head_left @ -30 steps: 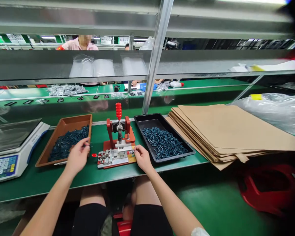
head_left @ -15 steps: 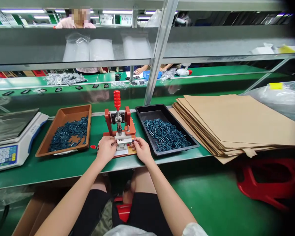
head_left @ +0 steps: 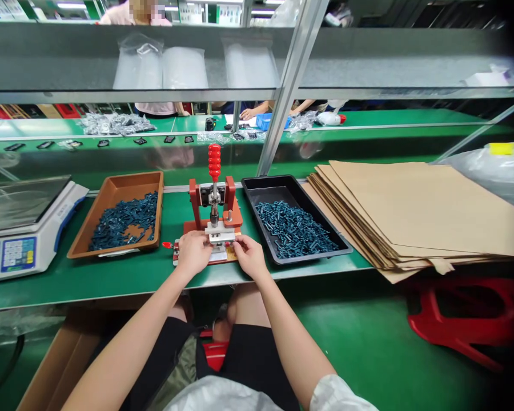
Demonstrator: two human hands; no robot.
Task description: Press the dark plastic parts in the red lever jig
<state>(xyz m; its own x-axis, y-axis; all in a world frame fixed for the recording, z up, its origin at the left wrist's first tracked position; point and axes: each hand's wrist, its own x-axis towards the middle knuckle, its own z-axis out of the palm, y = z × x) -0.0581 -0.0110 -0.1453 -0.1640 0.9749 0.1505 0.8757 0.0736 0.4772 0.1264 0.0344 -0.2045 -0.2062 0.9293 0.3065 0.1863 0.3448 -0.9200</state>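
- From the head camera, I have the person's left hand resting on the front of the small red toggle press, its fingers curled down over the steel fixture.
- The right hand is just beside it on the press's right side, its fingertips pinched in against the fixture. I can't tell from here whether either hand is gripping a part or only touching.
- The press sits on the green table, near its front edge and between two trays. Its red-knobbed handle stands upright, and a small red-tipped lever sticks out to the left of its base.
- To the left, I see a brown tray holding a loose pile of dark blue parts. To the right, a black tray holds a similar pile of blue-green parts.
- Further left, a digital scale stands on the table beside the brown tray.
- Right of the black tray lies a stack of flat brown cardboard sheets, with a clear plastic bag behind it. A red stool stands on the green floor below.
- Overhead, clear bags lie on a glass shelf held by an aluminium upright.
- Beyond that, a co-worker's hand reaches near a blue bin at another green bench.
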